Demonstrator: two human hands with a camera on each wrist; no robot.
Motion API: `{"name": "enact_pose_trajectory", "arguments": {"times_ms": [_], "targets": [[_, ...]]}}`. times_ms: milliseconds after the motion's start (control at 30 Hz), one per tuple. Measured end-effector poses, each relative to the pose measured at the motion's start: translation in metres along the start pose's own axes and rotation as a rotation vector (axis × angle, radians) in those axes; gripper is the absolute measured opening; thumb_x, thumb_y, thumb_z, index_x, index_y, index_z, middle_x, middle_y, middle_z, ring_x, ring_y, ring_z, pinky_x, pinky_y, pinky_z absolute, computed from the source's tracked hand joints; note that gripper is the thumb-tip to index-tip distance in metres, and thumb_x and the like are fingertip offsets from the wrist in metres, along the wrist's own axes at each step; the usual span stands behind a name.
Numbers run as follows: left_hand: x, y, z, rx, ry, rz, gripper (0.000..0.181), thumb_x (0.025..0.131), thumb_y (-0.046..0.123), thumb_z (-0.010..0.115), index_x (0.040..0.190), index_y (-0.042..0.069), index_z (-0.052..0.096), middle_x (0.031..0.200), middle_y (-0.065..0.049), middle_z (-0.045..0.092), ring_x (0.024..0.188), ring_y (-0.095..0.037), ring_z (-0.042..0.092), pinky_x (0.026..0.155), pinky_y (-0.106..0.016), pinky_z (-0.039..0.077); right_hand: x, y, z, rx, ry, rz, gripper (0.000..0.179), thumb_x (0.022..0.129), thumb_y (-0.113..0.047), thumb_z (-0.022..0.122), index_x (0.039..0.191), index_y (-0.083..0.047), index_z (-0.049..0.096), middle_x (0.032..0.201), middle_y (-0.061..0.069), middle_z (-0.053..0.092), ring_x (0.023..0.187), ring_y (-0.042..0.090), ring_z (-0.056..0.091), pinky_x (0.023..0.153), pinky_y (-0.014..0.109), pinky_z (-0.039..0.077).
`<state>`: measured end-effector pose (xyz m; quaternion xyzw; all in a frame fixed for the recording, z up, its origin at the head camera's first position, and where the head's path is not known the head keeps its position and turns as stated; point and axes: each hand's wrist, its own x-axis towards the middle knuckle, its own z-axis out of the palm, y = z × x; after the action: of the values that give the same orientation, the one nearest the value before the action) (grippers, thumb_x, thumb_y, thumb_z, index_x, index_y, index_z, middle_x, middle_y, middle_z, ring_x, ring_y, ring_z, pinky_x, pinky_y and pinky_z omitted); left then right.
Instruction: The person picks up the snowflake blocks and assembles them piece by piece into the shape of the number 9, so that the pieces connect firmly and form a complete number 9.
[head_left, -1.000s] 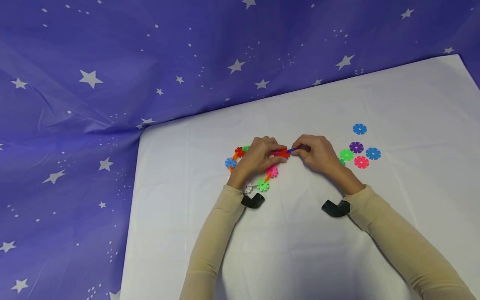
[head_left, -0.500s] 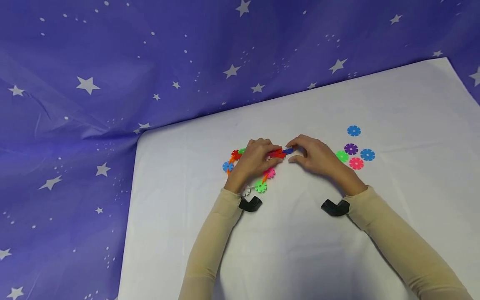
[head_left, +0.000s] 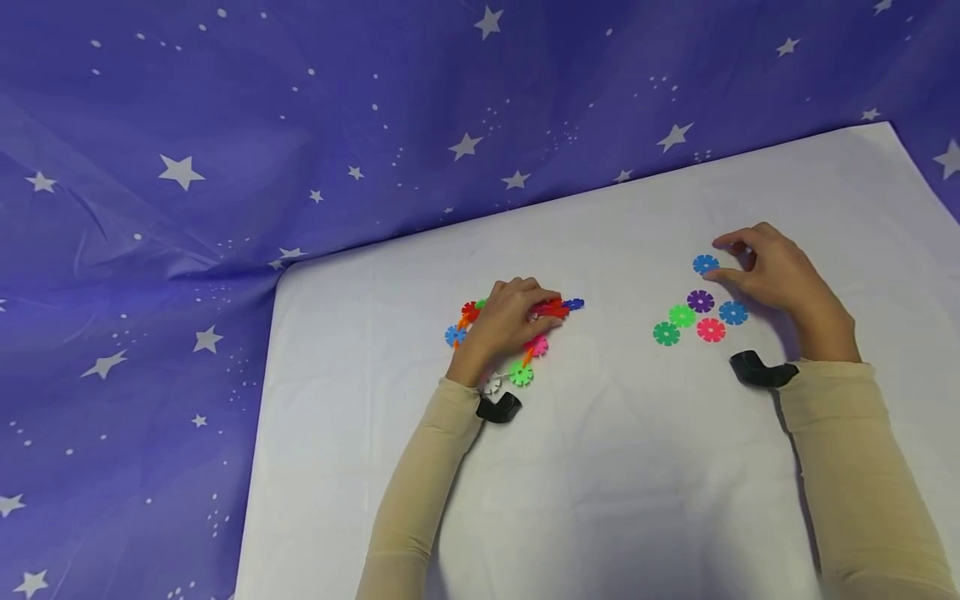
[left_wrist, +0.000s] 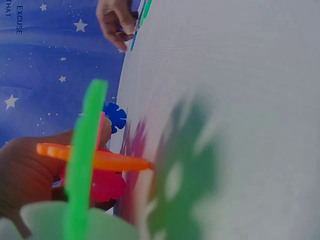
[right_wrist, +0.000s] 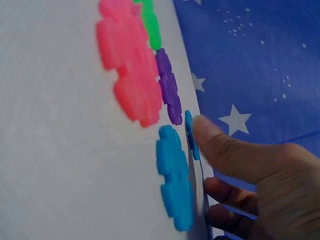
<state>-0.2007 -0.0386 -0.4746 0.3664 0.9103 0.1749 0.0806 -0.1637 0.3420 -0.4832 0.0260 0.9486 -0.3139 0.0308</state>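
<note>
My left hand [head_left: 512,321] grips a red notched disc [head_left: 553,309] of a linked chain of plastic snowflake discs. A dark blue disc [head_left: 574,304] juts out at the chain's right end. Below the hand, a pink disc [head_left: 538,346], a green disc [head_left: 522,373] and a white disc [head_left: 492,383] belong to the same curved chain. In the left wrist view an orange disc [left_wrist: 107,159] crosses the green one. My right hand [head_left: 776,265] reaches over a loose blue disc [head_left: 705,264], thumb at its edge and index finger apart from the thumb.
Other loose discs lie nearby on the white tabletop [head_left: 600,467]: purple [head_left: 701,301], light green [head_left: 682,316], dark green [head_left: 666,333], pink [head_left: 711,330] and another blue disc [head_left: 732,313]. A purple-blue star-patterned cloth [head_left: 337,108] hangs behind the table.
My right hand has let go of the dark blue disc at the chain's end and moved right to the loose discs. The left hand keeps its grip on the chain.
</note>
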Motion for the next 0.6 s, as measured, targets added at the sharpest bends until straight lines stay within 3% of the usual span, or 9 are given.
{"name": "enact_pose_trajectory", "arguments": {"times_ms": [233,333,467,600], "targets": [[0.0,0.0,0.0,-0.003,0.013,0.005,0.042,0.092,0.041,0.067,0.128,0.02,0.065,0.103,0.004,0.062,0.097,-0.013,0.053,0.092,-0.034,0.039,0.003,0.005,0.005,-0.005,-0.013,-0.005,0.041,0.088,-0.027,0.072,0.117,0.001,0.064,0.108,0.02,0.048,0.096,0.034,0.043,0.079,0.047,0.037],[-0.001,-0.001,-0.002,-0.002,0.004,0.005,0.043,0.092,0.041,0.067,0.129,0.019,0.064,0.104,0.004,0.062,0.099,-0.014,0.053,0.092,-0.034,0.039,0.003,-0.001,0.004,0.028,-0.009,0.019,0.046,0.088,-0.032,0.072,0.118,0.001,0.061,0.106,0.019,0.051,0.092,0.03,0.043,0.075,0.037,0.038],[-0.002,0.001,-0.006,-0.027,-0.013,0.0,0.05,0.091,0.041,0.068,0.135,0.018,0.06,0.111,0.002,0.061,0.106,-0.015,0.052,0.097,-0.034,0.037,0.001,-0.019,0.007,0.211,0.029,-0.003,0.042,0.089,-0.026,0.073,0.119,0.0,0.059,0.096,0.01,0.058,0.083,0.018,0.048,0.064,0.016,0.04],[0.0,0.005,-0.014,-0.083,0.001,0.003,0.051,0.09,0.037,0.07,0.135,0.015,0.06,0.115,-0.001,0.062,0.108,-0.017,0.053,0.098,-0.035,0.037,0.0,-0.048,0.02,0.42,-0.04,-0.092,0.033,0.091,-0.017,0.071,0.118,-0.001,0.061,0.087,0.0,0.06,0.072,0.01,0.052,0.058,0.016,0.042]]}}
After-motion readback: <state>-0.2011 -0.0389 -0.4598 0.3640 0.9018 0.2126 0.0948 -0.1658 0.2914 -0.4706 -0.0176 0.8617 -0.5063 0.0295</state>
